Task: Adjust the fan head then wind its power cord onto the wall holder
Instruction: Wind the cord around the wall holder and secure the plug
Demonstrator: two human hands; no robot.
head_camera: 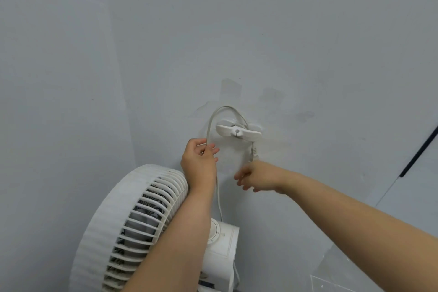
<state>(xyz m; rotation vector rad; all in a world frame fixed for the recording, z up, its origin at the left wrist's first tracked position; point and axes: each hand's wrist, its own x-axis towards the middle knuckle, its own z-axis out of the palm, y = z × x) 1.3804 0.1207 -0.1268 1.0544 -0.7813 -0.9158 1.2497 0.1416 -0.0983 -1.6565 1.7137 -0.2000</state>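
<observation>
A white fan (132,227) stands at lower left, its grille tilted up, on a white base (224,244) with a round dial. The white power cord (219,199) rises from the base and arcs over a white winged wall holder (238,131). Its plug end (254,152) hangs down on the holder's right side. My left hand (200,161) pinches the cord just left of the holder. My right hand (254,176) is blurred, directly under the plug, fingers loosely spread and pointing down-left; no grip on the plug shows.
The holder is fixed to a plain grey wall (237,31), with a wall corner (123,78) to the left. A dark strip (418,152) runs diagonally at the right edge. A clear panel (331,277) stands at lower right.
</observation>
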